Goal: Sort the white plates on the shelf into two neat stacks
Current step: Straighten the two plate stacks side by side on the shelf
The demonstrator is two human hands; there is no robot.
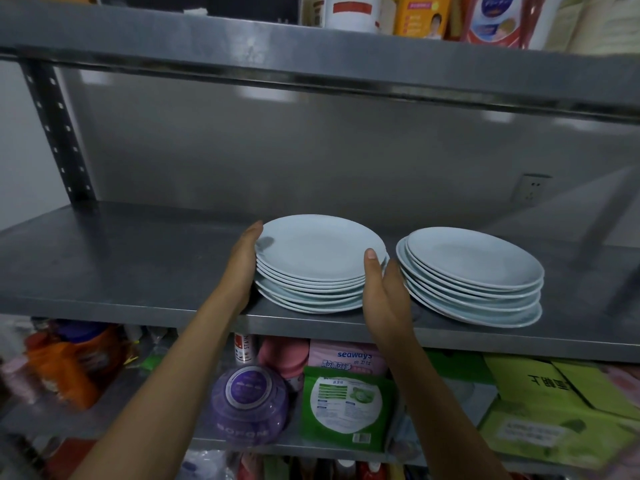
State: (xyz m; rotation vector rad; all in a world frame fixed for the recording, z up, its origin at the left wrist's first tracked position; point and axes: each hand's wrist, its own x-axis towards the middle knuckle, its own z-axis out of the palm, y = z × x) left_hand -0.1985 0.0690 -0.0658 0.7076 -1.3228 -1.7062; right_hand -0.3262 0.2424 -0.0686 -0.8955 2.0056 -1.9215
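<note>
Two stacks of white plates stand side by side on the grey metal shelf [121,265]. The left stack [318,251] holds several plates, the lower ones slightly offset. My left hand [242,265] presses flat against its left edge. My right hand [381,289] cups its right edge, thumb on the top plate's rim, in the gap between the stacks. The right stack [474,258] also holds several plates, unevenly aligned, and neither hand touches it.
An upper shelf [311,53] with bottles and boxes hangs overhead. Below the plate shelf are packages, a purple container [249,400], green boxes [540,386] and an orange bottle [69,365]. A perforated upright post [59,133] stands at the back left. A wall socket [531,192] is at the back right.
</note>
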